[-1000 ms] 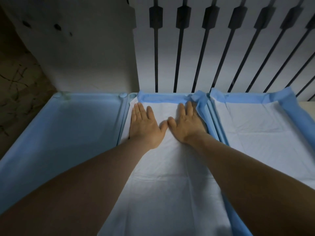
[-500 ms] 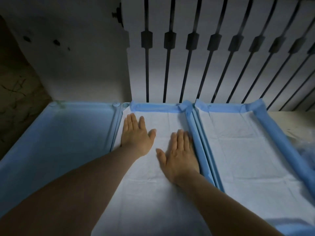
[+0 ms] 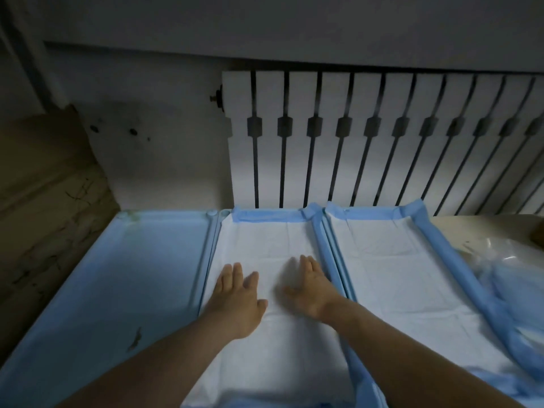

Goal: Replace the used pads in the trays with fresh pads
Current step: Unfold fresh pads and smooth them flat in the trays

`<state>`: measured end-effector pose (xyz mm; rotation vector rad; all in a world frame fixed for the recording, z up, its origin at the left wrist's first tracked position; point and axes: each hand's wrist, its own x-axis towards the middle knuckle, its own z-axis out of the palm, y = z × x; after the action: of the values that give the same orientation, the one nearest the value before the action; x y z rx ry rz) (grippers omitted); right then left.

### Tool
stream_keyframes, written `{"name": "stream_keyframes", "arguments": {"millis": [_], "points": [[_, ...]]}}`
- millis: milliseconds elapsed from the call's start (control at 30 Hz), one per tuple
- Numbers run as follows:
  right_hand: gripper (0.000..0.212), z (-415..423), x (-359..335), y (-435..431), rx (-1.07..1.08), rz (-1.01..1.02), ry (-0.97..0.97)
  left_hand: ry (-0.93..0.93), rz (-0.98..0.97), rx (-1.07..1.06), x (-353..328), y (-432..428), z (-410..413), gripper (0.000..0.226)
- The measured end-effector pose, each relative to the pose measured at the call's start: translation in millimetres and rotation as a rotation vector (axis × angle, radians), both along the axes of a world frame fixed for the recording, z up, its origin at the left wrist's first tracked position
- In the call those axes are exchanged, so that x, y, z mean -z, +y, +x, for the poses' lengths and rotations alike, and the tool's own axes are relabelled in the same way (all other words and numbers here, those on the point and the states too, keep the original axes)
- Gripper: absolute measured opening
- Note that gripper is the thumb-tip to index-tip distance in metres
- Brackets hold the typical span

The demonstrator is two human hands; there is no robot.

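White middle pad (image 3: 273,343) under flat left hand (image 3: 237,301); right hand (image 3: 312,290)

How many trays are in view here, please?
3, side by side: left tray bare; middle tray and right tray both padded. More may lie outside the frame.

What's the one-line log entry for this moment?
left hand, right hand: flat on middle pad | left tray: bare | right pad: laid
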<state>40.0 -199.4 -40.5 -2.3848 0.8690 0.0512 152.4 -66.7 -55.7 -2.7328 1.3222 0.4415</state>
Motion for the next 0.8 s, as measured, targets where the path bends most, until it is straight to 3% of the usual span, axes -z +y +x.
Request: {"name": "stream_keyframes", "arguments": {"millis": [167, 400, 700, 800], "points": [[0.060, -56, -25, 2, 0.076, -0.028, -0.248, 0.098, -0.189, -0.004, -25, -8, -28, 0.066], [0.051, -169, -41, -25, 0.256, -0.142, -0.319, 0.150, -0.351, 0.044, -58, -47, -93, 0.059], [0.042, -290, -24, -68, 0.712, -0.502, -0.260, 0.334, -0.438, 0.198, -60, -108, -197, 0.045], [0.032, -310, -19, -77, 0.993, -0.534, -0.333, 0.372, -0.416, 0.242, -58, -119, -218, 0.043]]}}
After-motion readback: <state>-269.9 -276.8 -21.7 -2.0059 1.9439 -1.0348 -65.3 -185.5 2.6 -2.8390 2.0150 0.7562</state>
